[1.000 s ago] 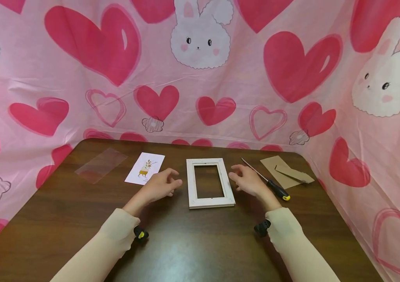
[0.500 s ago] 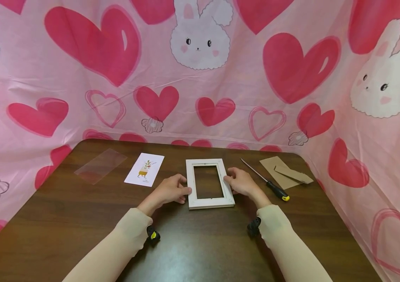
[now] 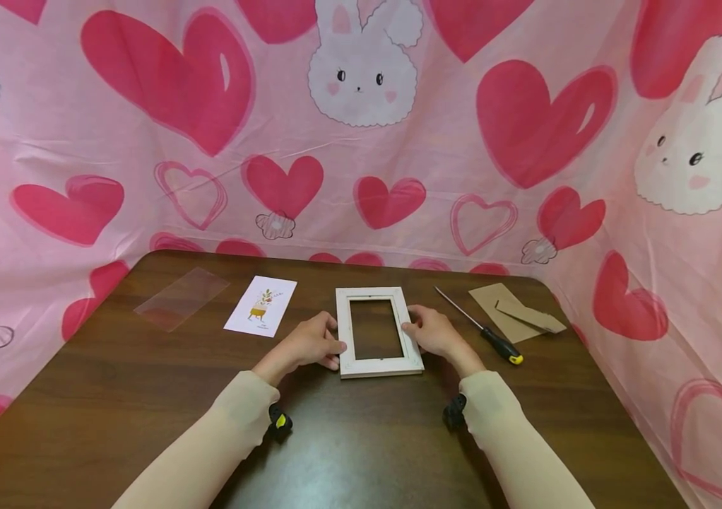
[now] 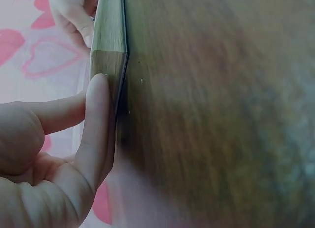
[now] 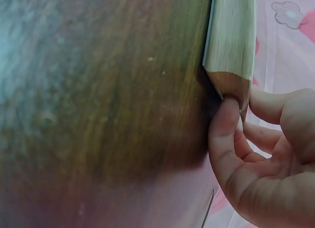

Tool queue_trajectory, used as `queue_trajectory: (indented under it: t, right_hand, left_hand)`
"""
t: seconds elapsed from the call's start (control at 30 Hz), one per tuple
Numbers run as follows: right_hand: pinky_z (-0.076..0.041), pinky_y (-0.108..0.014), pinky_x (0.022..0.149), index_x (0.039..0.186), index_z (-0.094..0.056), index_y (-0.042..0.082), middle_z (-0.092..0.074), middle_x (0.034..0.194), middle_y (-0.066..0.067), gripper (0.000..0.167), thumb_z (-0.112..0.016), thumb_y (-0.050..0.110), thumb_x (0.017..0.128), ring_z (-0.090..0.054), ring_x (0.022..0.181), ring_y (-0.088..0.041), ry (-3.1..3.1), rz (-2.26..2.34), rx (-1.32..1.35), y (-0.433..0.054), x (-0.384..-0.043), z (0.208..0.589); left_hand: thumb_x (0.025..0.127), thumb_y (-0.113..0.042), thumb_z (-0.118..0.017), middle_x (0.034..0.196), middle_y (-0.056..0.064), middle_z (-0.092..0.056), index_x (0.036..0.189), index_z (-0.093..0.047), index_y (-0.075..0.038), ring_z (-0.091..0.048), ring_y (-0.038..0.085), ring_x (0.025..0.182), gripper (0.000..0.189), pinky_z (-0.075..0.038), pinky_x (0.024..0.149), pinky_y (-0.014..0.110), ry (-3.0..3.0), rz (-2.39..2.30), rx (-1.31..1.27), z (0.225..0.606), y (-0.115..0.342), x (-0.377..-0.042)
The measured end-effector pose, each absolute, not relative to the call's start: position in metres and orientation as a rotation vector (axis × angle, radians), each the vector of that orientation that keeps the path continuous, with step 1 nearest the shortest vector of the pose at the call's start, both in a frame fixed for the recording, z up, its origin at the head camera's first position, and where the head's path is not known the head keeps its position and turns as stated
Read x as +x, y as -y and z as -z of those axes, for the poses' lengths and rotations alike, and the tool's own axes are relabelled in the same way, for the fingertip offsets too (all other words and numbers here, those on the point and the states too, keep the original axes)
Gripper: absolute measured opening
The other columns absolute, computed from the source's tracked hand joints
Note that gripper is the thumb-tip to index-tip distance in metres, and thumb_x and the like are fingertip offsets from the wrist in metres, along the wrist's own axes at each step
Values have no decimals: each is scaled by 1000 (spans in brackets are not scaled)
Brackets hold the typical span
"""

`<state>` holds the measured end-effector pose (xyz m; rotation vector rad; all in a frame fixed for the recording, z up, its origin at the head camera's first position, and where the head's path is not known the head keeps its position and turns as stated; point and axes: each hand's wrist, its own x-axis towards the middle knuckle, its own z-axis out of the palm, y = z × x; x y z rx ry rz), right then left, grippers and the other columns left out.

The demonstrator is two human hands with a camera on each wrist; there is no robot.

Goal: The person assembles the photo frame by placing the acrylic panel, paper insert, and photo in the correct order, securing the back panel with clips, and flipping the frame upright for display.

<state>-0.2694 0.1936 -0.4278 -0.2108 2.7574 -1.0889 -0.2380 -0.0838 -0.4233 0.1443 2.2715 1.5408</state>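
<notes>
A white picture frame [image 3: 381,366] with an open middle lies flat on the dark wooden table [image 3: 348,438]. My left hand [image 3: 310,342] grips its left side, thumb on the top face and fingers along the outer edge. On the opposite side my right hand [image 3: 434,331] holds the frame the same way. The left wrist view shows the frame's edge [image 4: 109,36] with fingers [image 4: 96,119] against it. In the right wrist view, a fingertip presses the pale wooden edge [image 5: 230,36] near its corner, low by the tabletop.
Left of the frame lies a white card [image 3: 262,305] with a printed drawing, and beyond it a clear plastic sheet [image 3: 181,300]. To the right are a screwdriver [image 3: 496,342] with a black and yellow handle and a brown backing board [image 3: 507,311] with a folded stand. A pink printed cloth [image 3: 437,141] hangs behind.
Both hands have come inward from beside the picture frame and now hold its two sides. The frame itself stays in place, as do the card, plastic sheet, screwdriver and board.
</notes>
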Motion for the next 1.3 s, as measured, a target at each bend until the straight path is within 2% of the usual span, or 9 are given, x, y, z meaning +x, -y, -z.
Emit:
queue_trajectory:
  t: [0.17,0.7,1.3]
  right_hand:
    - [-63,-38,61,154,-48,-3,-69,92,-15,53,-64,16,107,-68,62,-21,-2758,1067,-210,-192,-267,429]
    - [-64,-38,62,158,-42,-3,-60,94,-16,59,-66,16,107,-68,69,-22,-2624,1132,-139,-181,-255,424]
    - [-63,-36,59,160,-39,-4,-62,90,-15,65,-68,13,105,-68,65,-21,-2576,1148,-121,-164,-238,420]
  left_hand:
    - [99,-3,-73,89,15,-65,131,-48,5,-68,17,65,42,-64,65,32,-2284,-1506,149,422,86,-238]
    - [99,-2,-72,87,15,-65,134,-47,5,-67,18,67,44,-64,66,31,-2266,-1451,165,419,102,-234]
    - [97,-2,-76,91,16,-62,132,-49,2,-69,19,66,44,-64,64,33,-2316,-1310,140,409,115,-222]
